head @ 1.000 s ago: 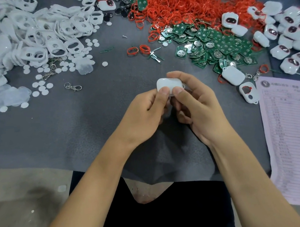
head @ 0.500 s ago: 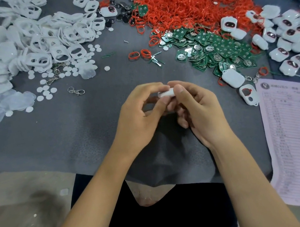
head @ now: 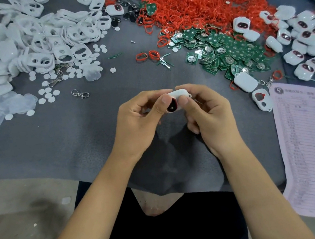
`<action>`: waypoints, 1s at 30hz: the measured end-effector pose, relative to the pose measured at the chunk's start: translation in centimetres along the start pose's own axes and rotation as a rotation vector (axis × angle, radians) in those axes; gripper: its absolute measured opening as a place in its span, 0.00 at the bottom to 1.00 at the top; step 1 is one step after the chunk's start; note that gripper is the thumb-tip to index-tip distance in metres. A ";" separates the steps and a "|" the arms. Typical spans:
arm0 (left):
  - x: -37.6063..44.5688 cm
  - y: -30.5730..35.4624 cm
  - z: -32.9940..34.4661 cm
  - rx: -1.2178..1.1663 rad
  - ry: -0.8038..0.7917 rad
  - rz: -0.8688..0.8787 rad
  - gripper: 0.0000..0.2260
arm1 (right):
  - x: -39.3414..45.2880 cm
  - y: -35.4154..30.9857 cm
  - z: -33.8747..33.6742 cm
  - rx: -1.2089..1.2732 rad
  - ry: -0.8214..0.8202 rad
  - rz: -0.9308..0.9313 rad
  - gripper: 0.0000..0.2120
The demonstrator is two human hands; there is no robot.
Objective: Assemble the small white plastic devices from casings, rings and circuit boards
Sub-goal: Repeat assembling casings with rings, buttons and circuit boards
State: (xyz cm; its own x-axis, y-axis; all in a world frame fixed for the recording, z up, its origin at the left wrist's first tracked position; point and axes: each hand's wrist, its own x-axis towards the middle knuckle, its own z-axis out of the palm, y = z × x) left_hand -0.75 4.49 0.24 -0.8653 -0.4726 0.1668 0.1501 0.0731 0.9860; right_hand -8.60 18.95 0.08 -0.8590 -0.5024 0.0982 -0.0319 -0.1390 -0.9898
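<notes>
Both hands pinch one white device between them just above the worktop: the left hand has thumb and fingers curled on its near-left end, the right hand closes on its right end. A second ago the device showed only its plain white back; half a second ago it was edge-on and nearly hidden between the fingers; now it is turned so the red-ringed dark window faces the camera. That suggests the casing is closed and the piece is being checked before it joins the finished devices at the right. Beyond lie green circuit boards, red rings and empty white casings at the left.
</notes>
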 end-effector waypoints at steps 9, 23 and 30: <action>0.0 0.2 -1.1 -0.054 -0.086 -0.057 0.08 | -0.3 -0.7 0.0 0.096 -0.161 0.067 0.04; 0.1 -0.2 -0.8 0.000 -0.066 -0.012 0.12 | 0.0 -0.6 0.6 0.206 -0.056 0.197 0.10; -0.1 -0.2 -0.4 0.073 -0.057 -0.002 0.11 | -0.3 -0.1 1.0 0.013 -0.020 0.096 0.08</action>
State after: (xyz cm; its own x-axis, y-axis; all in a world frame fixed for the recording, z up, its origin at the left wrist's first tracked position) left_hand -0.50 4.20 0.07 -0.8918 -0.4222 0.1625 0.1145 0.1368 0.9840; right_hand -7.83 18.27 0.28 -0.8474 -0.5309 0.0050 0.0569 -0.1003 -0.9933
